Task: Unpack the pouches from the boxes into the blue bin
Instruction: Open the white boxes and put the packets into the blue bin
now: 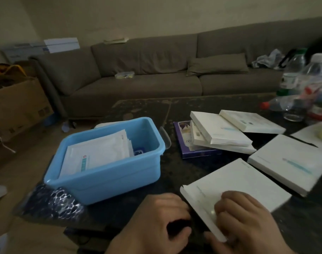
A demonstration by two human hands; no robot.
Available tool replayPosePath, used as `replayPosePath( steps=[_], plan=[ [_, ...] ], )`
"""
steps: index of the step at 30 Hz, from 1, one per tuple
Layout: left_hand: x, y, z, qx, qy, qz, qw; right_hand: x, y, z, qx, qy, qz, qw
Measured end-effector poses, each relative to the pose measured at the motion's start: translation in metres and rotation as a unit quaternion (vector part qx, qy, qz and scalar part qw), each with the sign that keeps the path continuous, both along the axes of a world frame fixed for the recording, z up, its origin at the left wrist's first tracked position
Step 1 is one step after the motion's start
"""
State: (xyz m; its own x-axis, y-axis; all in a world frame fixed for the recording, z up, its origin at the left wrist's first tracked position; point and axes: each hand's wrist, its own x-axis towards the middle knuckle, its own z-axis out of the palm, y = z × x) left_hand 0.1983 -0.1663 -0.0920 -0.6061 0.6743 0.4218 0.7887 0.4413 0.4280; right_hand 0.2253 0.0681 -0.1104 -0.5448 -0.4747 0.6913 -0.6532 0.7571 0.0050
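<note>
A blue bin stands on the dark table at centre left, with several white pouches stacked inside. A flat white box lies at the near edge. My right hand grips its near corner, fingers curled on top and thumb underneath. My left hand is at the box's left edge, fingers curled against its side. Another white box lies to the right. More white boxes are stacked further back, partly over a purple box.
Plastic bottles and wrappers crowd the table's far right corner. Bubble wrap lies left of the bin. A brown sofa runs along the back wall. A cardboard carton stands on the floor at left.
</note>
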Motion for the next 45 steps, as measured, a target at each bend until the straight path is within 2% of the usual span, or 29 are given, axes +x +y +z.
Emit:
replayPosePath(
  steps=[7, 13, 20, 25, 31, 35, 40, 45],
  plan=[
    [-0.002, 0.020, -0.008, 0.089, 0.079, -0.003, 0.993, 0.001, 0.002, 0.003, -0.174, -0.021, -0.019, 0.984],
    [-0.007, 0.036, -0.009, 0.137, 0.154, -0.035, 0.978, 0.000, 0.001, -0.001, -0.269, -0.007, -0.051, 0.962],
    [-0.005, 0.041, -0.024, 0.120, 0.204, -0.016, 0.971, 0.001, 0.003, 0.005, -0.287, -0.007, -0.065, 0.956],
    [-0.002, 0.048, -0.022, 0.090, 0.165, -0.023, 0.982, 0.001, 0.004, 0.006, -0.298, -0.006, -0.067, 0.952],
    [0.000, 0.058, -0.020, 0.010, 0.140, -0.052, 0.989, 0.002, 0.004, 0.004, -0.299, -0.008, -0.063, 0.952],
    [-0.002, 0.061, -0.023, -0.003, 0.176, -0.033, 0.984, 0.003, 0.003, 0.000, -0.289, -0.012, -0.060, 0.955],
    [0.003, 0.055, -0.029, 0.054, 0.287, 0.019, 0.956, 0.006, 0.004, 0.001, -0.274, -0.020, -0.054, 0.960],
    [0.012, 0.033, -0.030, 0.079, 0.338, 0.060, 0.936, 0.007, 0.005, -0.001, -0.278, -0.040, -0.040, 0.959]
  ],
)
